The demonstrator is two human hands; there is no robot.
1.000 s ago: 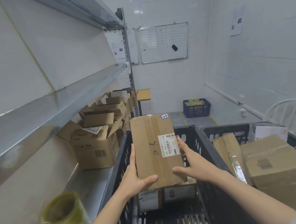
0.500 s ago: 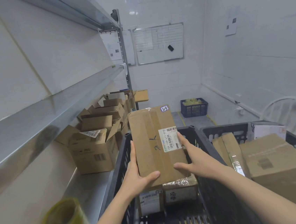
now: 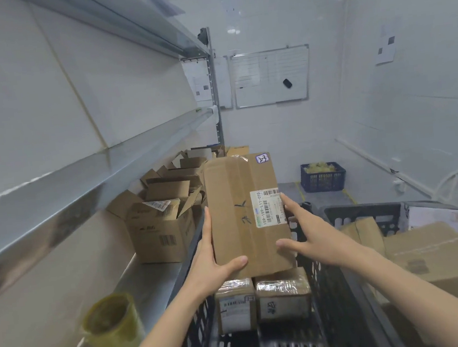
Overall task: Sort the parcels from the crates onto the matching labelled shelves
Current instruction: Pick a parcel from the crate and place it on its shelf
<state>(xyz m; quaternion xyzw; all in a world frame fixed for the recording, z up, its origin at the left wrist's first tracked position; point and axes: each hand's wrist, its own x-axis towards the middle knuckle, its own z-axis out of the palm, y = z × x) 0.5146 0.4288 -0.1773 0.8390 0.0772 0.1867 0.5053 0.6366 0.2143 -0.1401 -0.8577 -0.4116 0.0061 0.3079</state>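
While the parcel hangs just above the black crate, both grips are on it. The left grip is clamped on the near left edge, thumb across the brown face and fingers out of sight behind. The right grip pinches the right edge, thumb on the face, fingers running up beside the white label. The parcel's long axis points straight away from the person, near end low and far end raised, with a small handwritten sticker at the far right corner.

Now the relation that counts: the shelves stand to the left, so the parcel has to travel sideways that way, and the left grip is the nearer one. The lower shelf, just beside the crate, carries open cardboard boxes; the middle shelf runs above them. The shelf labels can't be read from here. My call is a swing left, the far end leading, minding the crate's rim. Two small parcels lie in the crate underneath.
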